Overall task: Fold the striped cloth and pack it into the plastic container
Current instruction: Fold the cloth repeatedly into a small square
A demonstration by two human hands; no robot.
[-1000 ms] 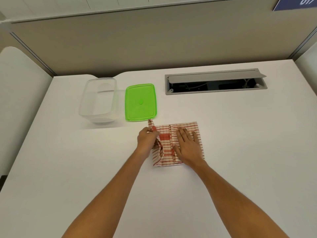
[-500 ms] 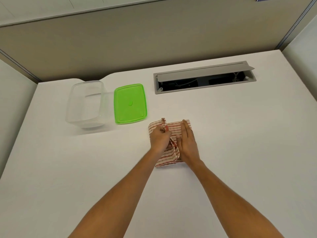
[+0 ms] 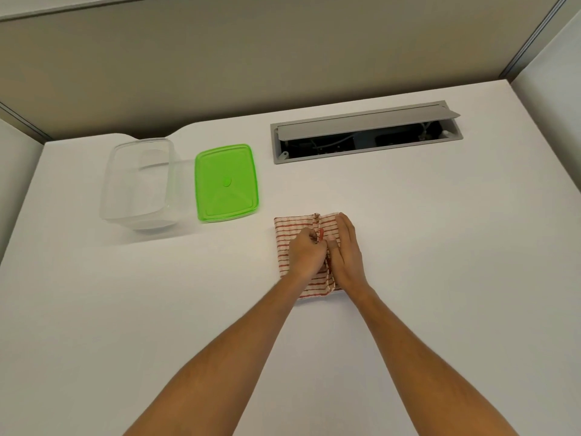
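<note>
On the white table (image 3: 440,247), the left hand (image 3: 303,253) pinches a raised fold of the striped cloth (image 3: 284,236) while the right hand (image 3: 345,250) presses flat beside it, the clear container (image 3: 138,184) and green lid (image 3: 226,182) standing apart at the far left.

Bright even overhead light, soft shadows, slight blur, wide-angle edge bending.

Both forearms reach forward, converging. I see the left hand (image 3: 304,253) knuckles-up, fingers curled and pinching a raised fold of the striped cloth (image 3: 284,237). The right hand (image 3: 345,253) lies flat just beside it, fingers straight, pressing down.
</note>
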